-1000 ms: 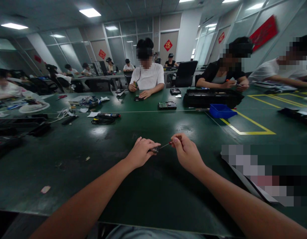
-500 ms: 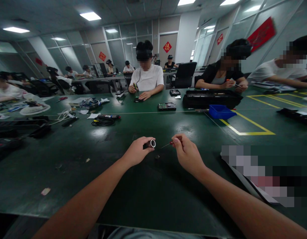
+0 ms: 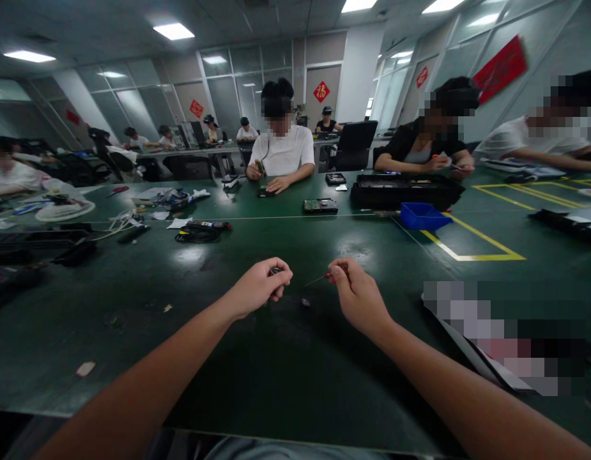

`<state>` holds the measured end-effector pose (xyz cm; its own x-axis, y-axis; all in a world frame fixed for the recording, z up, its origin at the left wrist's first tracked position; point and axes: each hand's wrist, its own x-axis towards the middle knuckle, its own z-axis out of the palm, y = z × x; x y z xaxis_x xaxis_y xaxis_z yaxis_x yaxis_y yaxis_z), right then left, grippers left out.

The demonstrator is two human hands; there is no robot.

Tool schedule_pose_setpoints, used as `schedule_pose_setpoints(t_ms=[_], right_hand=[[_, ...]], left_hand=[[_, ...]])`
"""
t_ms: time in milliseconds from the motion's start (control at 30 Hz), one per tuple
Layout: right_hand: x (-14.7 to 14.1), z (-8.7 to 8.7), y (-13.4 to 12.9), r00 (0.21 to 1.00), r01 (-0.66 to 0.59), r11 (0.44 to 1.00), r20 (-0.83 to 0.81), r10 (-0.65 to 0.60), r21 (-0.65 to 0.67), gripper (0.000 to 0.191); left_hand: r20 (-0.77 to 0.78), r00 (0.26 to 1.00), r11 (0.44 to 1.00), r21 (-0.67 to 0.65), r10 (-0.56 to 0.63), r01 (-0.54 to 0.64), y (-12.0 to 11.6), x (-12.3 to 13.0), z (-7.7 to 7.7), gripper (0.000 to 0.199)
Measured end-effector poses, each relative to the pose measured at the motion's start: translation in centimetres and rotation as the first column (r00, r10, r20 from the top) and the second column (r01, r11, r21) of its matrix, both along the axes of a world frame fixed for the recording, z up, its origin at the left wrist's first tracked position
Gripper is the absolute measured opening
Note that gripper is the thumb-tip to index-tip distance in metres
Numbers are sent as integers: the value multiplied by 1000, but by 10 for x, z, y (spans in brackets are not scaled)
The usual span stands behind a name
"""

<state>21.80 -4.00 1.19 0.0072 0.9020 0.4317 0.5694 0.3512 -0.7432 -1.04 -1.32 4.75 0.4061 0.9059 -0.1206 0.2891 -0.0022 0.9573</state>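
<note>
My left hand (image 3: 257, 287) is closed around a small dark cylinder (image 3: 275, 271), of which only the upper end shows between the fingers. To its right, my right hand (image 3: 360, 291) grips a thin screwdriver (image 3: 328, 275) by its reddish handle. The slim shaft points left toward my left hand and does not touch it. A small shiny piece (image 3: 305, 302) lies on the green table (image 3: 276, 377) below the screwdriver tip; its kind is too small to tell.
A booklet or folder (image 3: 472, 351), partly blurred out, lies right of my right arm. Farther off are a blue bin (image 3: 424, 216), a long black casing (image 3: 405, 190), a circuit board unit (image 3: 321, 205) and a black cable bundle (image 3: 202, 231). Several people sit around the tables.
My left hand has turned and moved slightly left, and its fingers have curled over the cylinder, whose bright ring-shaped end no longer faces me. My right hand has hardly moved.
</note>
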Motion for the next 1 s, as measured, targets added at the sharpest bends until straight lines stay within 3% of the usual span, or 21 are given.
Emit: schedule_pose_setpoints(t_ms=[100,233,333,433,500,600,667,733,800,867,1000], right_hand=[[0,0,0,1000,-5,1000,5,5,15,21],[0,1,0,1000,-17,1000,14,17,10,22],[1,0,-1,1000,-21,1000,15,21,15,22],[1,0,0,1000,-22,1000,14,22,13,21],[1,0,0,1000,-19,1000,13,19,4,22],[1,1,0,1000,-17,1000,5,17,-11,23],[1,1,-1,1000,-23,1000,-5,23,-16,23],[1,2,-1,1000,-29,999,-10,29,-22,23],[0,2,-1,999,-32,999,-11,32,-31,23],[0,2,-1,999,-33,999,-13,33,-29,23],[-1,1,-1,999,-34,999,-15,34,-12,23]], left_hand=[[-309,943,969,171,-121,180,0,5,-3,22],[-629,767,861,311,-132,403,1,15,-15,29],[-745,659,830,303,-99,468,3,21,-26,34],[-735,672,813,333,-93,477,6,23,-30,29],[-648,749,860,296,-139,416,9,18,-28,26],[-425,889,961,128,-171,246,19,1,-22,26],[-255,964,996,20,-79,87,28,-20,-18,27],[-65,993,991,-78,101,-106,37,-48,-13,27],[146,941,943,-183,306,-278,42,-81,-8,22],[303,833,875,-307,463,-375,43,-117,-2,12],[394,634,747,-329,665,-578,35,-188,13,7]])
